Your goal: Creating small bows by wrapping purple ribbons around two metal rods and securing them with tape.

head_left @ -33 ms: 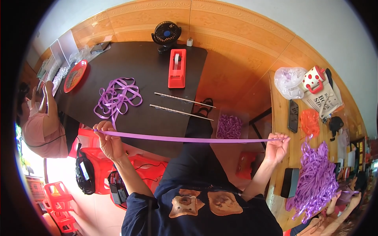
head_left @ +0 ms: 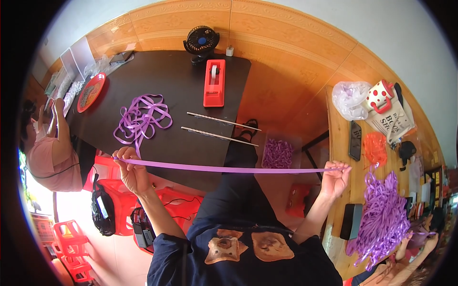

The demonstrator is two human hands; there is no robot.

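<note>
Right now I see a long flat purple ribbon strip [head_left: 224, 168] stretched taut above the dark table [head_left: 171, 81] edge, my left hand [head_left: 131, 171] pinched shut on one end, my right hand [head_left: 335, 178] on the other; loose purple ribbon loops [head_left: 142, 117] lie nearby.

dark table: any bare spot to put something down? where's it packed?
Bare spots on the dark table: between the red plate and the tape dispenser, and the near edge below the two sticks. The loose ribbon pile fills the left middle. The wooden bench on the right is crowded with bags and ribbon.
</note>
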